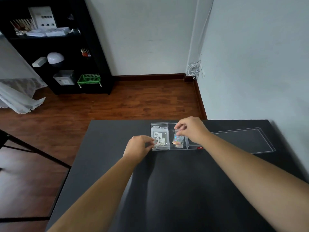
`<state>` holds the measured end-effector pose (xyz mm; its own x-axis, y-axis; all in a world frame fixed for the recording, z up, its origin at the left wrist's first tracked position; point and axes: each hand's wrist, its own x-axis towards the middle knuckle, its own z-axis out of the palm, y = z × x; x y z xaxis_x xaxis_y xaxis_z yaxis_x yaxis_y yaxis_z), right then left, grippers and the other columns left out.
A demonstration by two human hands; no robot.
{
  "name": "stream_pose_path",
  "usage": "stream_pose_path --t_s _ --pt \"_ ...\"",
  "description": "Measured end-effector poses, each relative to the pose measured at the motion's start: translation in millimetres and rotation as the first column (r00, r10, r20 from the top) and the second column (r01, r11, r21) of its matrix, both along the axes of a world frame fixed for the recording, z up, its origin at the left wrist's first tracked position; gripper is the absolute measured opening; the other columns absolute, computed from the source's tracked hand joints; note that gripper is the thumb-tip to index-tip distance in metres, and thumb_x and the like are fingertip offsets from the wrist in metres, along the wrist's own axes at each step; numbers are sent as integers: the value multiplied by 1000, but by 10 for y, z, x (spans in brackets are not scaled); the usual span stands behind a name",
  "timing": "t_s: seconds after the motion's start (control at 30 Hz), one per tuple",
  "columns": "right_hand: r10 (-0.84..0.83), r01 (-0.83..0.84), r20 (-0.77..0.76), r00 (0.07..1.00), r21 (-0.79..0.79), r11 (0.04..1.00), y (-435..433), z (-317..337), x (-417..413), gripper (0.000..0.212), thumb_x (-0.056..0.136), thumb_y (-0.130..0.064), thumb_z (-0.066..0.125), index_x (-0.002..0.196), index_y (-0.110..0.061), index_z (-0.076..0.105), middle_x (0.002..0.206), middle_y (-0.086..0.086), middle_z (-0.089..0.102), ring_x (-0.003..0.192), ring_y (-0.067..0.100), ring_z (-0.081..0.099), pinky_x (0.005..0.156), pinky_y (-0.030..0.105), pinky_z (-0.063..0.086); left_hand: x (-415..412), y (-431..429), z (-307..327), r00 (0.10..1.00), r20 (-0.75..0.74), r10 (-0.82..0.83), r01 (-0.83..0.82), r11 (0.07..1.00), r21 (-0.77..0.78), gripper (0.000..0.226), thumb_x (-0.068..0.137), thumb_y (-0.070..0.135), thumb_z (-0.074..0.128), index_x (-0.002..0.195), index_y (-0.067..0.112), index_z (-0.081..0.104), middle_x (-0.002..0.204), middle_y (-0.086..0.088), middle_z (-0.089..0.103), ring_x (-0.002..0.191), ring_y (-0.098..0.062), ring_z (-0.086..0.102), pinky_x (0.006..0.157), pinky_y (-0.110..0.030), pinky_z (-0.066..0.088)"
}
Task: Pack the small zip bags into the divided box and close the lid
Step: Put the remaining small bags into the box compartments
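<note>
Your right fingers [179, 127] are pinched narrow on the top edge of a small zip bag [178, 138] with holographic glitter inside, holding it upright and a little tilted in the middle compartment of the clear divided box [177, 149]. Your right hand [192, 129] hangs over the box from 3 o'clock. Your left fingers [150, 142] are curled close together against the box's left end wall at 9 o'clock; you cannot tell whether they grip the wall or only rest on it. Just past them, in the left compartment, lie more zip bags [158, 138] with barcode labels, stacked flat. The box sits on the dark table [167, 190], near its far edge at 12 o'clock. The clear lid [242, 139] lies flat on the table at 3 o'clock of the box, partly behind your right forearm.
</note>
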<state>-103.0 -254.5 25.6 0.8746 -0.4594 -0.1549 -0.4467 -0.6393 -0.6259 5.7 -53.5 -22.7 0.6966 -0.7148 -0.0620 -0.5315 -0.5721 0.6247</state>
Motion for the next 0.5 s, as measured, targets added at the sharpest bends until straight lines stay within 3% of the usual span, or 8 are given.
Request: stream_pose_path --t_s 0.1,0.2,0.33,0.5 --pt "8 -17 -91 996 -97 995 8 -169 -6 26 75 -24 78 100 -24 72 92 -3 67 84 13 60 79 29 49 5 -7 -6 1000 8 -1 1 1000 12 8 77 13 72 79 18 77 106 6 74 96 -15 68 89 -33 53" --pt "-72 70 -15 997 -120 990 -15 -224 -65 27 74 -30 78 100 -31 70 103 2 54 85 20 56 80 30 46 11 -3 23 997 73 -31 26 997 75 11 78 21 71 88 24 75 109 10 72 100 -13 66 88 -30 51" --pt "-94 101 82 992 -86 991 -138 -143 -255 22 78 -27 75 99 -28 70 112 3 66 102 20 56 91 39 47 -44 -41 142 989 137 -53 40 994 100 29 79 38 67 108 32 66 118 12 68 110 -12 61 90 -29 47" --pt "-171 189 131 977 -141 972 -345 -41 -743 22 77 -22 76 99 -20 71 109 1 70 106 21 55 91 38 45 -190 -383 417 931 305 -201 175 978 110 37 80 45 65 113 29 63 121 10 65 116 -13 55 97 -34 41"
